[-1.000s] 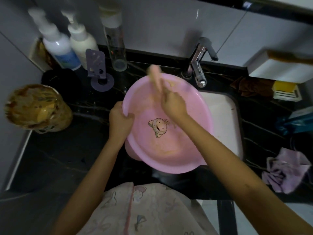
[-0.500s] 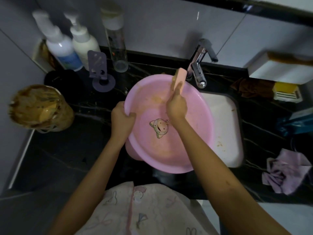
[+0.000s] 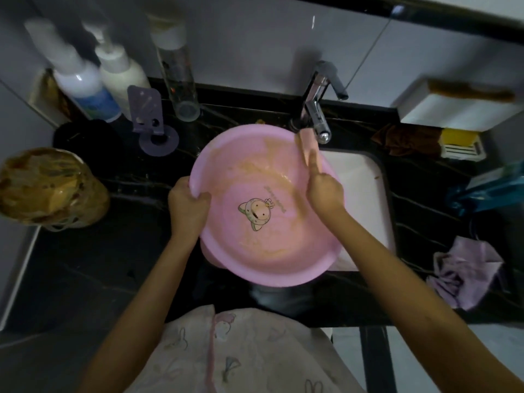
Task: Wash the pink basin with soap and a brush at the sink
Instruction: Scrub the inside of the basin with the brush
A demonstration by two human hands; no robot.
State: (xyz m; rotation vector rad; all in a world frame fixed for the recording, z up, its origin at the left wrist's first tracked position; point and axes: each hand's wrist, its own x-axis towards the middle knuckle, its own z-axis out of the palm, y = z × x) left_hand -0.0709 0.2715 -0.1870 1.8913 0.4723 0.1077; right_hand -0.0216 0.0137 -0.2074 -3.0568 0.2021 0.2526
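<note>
Basin (image 3: 286,265) rim is gripped by left hand (image 3: 188,205), brush (image 3: 306,143) by right hand (image 3: 324,192); residue (image 3: 272,171) is seen, rinsing is judged outstanding.

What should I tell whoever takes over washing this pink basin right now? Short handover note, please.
Left hand grips the left rim of the pink basin, holding it over the left part of the sink.
Right hand holds the brush, whose head is at the basin's far right rim, just below the faucet.
Done: scrubbing is under way.
Left: brown smears cover the upper inside, with patches near the bottom. Scrub those, then rinse. No water stream is visible.
</note>
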